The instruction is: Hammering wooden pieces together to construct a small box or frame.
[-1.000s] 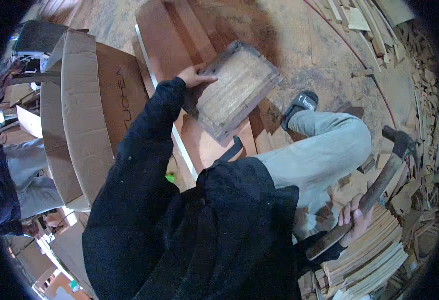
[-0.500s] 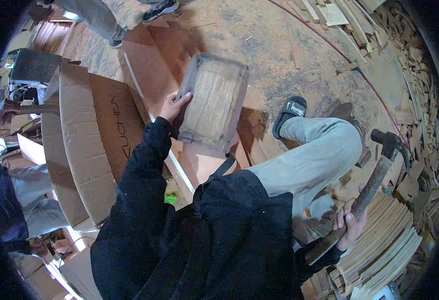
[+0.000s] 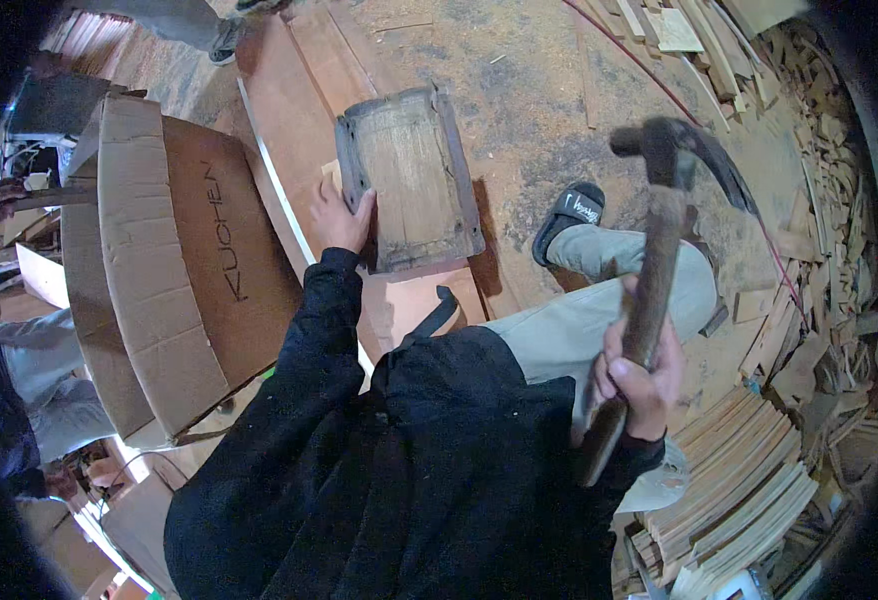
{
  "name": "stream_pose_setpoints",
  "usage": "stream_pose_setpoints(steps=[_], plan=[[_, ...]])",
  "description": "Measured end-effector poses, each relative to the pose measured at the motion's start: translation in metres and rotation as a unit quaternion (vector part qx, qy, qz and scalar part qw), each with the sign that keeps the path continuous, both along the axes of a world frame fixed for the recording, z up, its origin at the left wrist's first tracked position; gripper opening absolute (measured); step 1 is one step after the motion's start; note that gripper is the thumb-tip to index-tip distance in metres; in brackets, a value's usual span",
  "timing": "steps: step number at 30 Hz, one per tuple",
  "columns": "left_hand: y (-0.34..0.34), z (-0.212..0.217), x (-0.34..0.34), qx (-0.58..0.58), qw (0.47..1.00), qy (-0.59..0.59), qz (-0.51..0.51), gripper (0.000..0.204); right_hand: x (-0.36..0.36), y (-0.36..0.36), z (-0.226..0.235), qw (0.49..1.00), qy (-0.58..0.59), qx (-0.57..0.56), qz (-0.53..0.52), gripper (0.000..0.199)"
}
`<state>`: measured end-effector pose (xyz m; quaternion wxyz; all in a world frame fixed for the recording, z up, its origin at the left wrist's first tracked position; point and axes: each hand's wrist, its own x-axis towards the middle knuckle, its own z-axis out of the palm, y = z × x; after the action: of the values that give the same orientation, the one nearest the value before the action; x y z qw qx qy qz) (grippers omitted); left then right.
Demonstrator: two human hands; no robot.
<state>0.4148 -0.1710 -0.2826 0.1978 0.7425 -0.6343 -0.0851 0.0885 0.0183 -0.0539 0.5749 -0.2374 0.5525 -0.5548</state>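
A worn wooden panel (image 3: 409, 180) with a dark, rough frame lies tilted slightly in front of me on a reddish-brown board (image 3: 299, 110). Beside its left edge is my left hand (image 3: 344, 218), fingers spread over the board and thumb touching the frame. My right hand (image 3: 649, 375) is closed round the wooden handle of a claw hammer (image 3: 664, 225). The hammer is raised above my bent knee, its dark metal head up and a little blurred, claw to the right.
At left stands a large cardboard box (image 3: 229, 210). Stacked thin wood strips (image 3: 739, 470) lie at lower right, with scrap wood (image 3: 839, 190) heaped along the right side. A red hose (image 3: 649, 70) crosses the sawdust-covered floor. Another person's legs (image 3: 49, 370) show at far left.
My right hand has lifted the hammer up and leftward, in front of my knee. The panel has come down onto the board, and my left hand's fingers now show outside its left edge.
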Motion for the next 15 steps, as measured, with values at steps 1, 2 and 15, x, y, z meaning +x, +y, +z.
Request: stream_pose_setpoints(steps=[1,2,15], plan=[[-0.001,-0.002,-0.005,-0.078,0.995,-0.039,-0.038,0.064,0.007,-0.01,0.006,1.0,0.007,0.003,0.004,0.076],[0.002,-0.003,-0.009,-0.072,0.992,0.029,-0.097,0.061,0.015,-0.02,0.008,1.0,-0.018,-0.005,0.014,0.074],[0.009,-0.003,-0.04,0.009,0.992,-0.091,-0.084,0.057,0.097,-0.127,-0.069,0.989,0.051,0.1,0.096,0.024]])
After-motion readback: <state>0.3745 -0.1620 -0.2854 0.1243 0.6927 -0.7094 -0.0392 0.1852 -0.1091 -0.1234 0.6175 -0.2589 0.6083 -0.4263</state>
